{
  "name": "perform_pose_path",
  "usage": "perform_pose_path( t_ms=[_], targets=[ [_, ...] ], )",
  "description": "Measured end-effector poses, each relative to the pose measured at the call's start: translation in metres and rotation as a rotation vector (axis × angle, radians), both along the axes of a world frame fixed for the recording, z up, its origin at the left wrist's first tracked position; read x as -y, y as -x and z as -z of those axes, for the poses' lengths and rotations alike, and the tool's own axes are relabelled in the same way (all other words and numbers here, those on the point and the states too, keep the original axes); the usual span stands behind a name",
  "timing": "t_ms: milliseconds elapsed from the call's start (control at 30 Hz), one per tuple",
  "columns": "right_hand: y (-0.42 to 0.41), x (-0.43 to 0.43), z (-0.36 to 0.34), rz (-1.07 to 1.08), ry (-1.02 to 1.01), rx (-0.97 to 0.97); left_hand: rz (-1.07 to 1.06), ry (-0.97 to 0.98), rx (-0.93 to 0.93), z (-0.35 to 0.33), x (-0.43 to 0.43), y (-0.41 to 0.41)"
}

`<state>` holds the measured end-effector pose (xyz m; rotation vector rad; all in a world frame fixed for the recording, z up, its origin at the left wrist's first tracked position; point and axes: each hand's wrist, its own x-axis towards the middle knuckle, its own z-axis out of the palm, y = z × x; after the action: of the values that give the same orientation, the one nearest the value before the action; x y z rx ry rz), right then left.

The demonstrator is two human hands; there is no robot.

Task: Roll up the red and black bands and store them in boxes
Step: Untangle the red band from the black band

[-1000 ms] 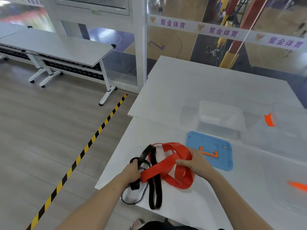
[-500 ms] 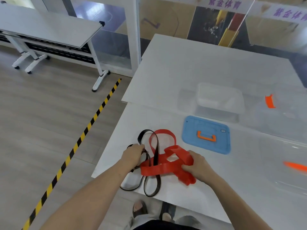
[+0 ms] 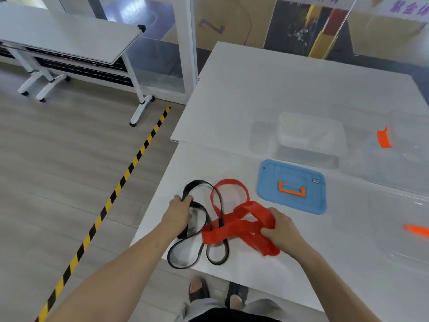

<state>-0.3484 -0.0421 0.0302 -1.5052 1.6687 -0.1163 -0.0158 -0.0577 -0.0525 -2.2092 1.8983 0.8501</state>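
A wide red band (image 3: 234, 226) and a thin black band (image 3: 197, 231) lie tangled together near the front left corner of the white table (image 3: 267, 89). My left hand (image 3: 180, 211) grips the black band at its left side. My right hand (image 3: 279, 228) holds a bunch of the red band's folds. One red loop lies flat on the table behind the tangle. A clear open box (image 3: 308, 138) stands further back, with its blue lid (image 3: 291, 185) lying flat in front of it.
Larger clear boxes with orange latches (image 3: 384, 138) stand at the right. The table's left edge runs close to the bands. A yellow-black floor stripe (image 3: 111, 198) and another folding table (image 3: 69, 40) are at the left. My feet show under the front edge.
My hands have drawn apart, stretching the tangle sideways, and the red band is spread out lower and flatter. The camera has tilted down and nearer.
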Motion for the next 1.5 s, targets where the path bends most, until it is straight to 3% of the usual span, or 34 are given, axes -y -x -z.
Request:
perform_pose_path(
  t_ms=[100,233,367,533,700,800,1033,1233,1500],
  targets=[
    [0.000,0.000,0.000,0.012,-0.006,0.020,0.359,0.136,0.169,-0.001,0.007,0.020],
    [0.001,-0.001,0.001,0.006,-0.016,0.033,0.879,0.201,0.214,0.002,0.025,0.047],
    [0.001,-0.001,0.002,0.020,-0.036,0.047,1.029,0.207,0.281,0.010,0.039,0.059],
    [0.004,-0.003,0.001,0.054,-0.035,0.054,0.851,0.268,0.209,0.011,0.041,0.065],
    [0.008,-0.007,-0.004,0.059,-0.021,0.046,0.208,0.288,-0.160,-0.018,0.047,0.046],
    [0.008,-0.009,-0.010,0.045,-0.016,0.040,-0.014,0.392,-0.223,-0.026,0.039,0.019],
    [-0.004,-0.017,-0.022,-0.025,0.033,0.017,-0.009,0.210,-0.064,-0.009,-0.008,-0.011],
    [0.006,-0.027,-0.047,0.002,0.151,0.019,-0.068,0.079,-0.041,0.006,-0.036,-0.010],
    [0.051,-0.044,-0.087,0.138,0.267,0.020,-0.046,0.069,0.001,0.007,-0.037,0.030]
  ],
)
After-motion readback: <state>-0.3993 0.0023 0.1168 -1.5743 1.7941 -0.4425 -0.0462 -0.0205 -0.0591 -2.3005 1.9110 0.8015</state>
